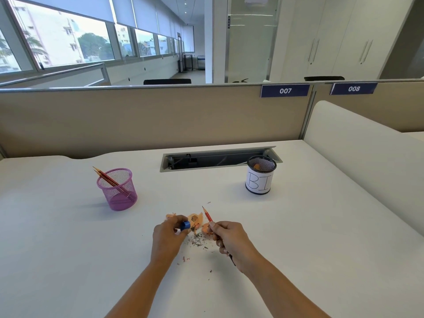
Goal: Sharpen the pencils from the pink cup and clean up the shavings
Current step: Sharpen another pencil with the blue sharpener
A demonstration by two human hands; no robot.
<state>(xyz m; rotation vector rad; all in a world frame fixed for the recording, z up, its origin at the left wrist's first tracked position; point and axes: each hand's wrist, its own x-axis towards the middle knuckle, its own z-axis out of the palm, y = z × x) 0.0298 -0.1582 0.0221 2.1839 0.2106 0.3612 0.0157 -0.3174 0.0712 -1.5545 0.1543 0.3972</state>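
- L hand (pixel 168 235): fingers curled round a blue sharpener (pixel 185 225), pinched at the fingertips, held just above the tabletop (pixel 68 237).
- R hand (pixel 231 239): fingers wrapped round a red pencil (pixel 208 215); sharpened tip points up & away, back end pokes out under the palm.
- Pencil tip & sharpener are apart, w/ a small gap between the two hands.
- Shavings (pixel 196 220): orange-ish curls lie on the tabletop btwn and just beyond the hands; fine dark graphite bits (pixel 197 240) scattered nearer the person, a few specks further toward the near edge.
- Pink mesh cup (pixel 117 189): upright, far-left of the hands, well apart from them; holds several red pencils (pixel 105 176) leaning left, tips up.
- Black mesh cup (pixel 261 175): upright, far-right, wrapped in a white paper label w/ letters "BI"; something orange shows inside, can't tell what.
- Cable tray (pixel 215 158) recessed in the tabletop, lid open, btwn the two cups at the back.
- Beige partition (pixel 149 118) behind, w/ blue tags "007" & "008".
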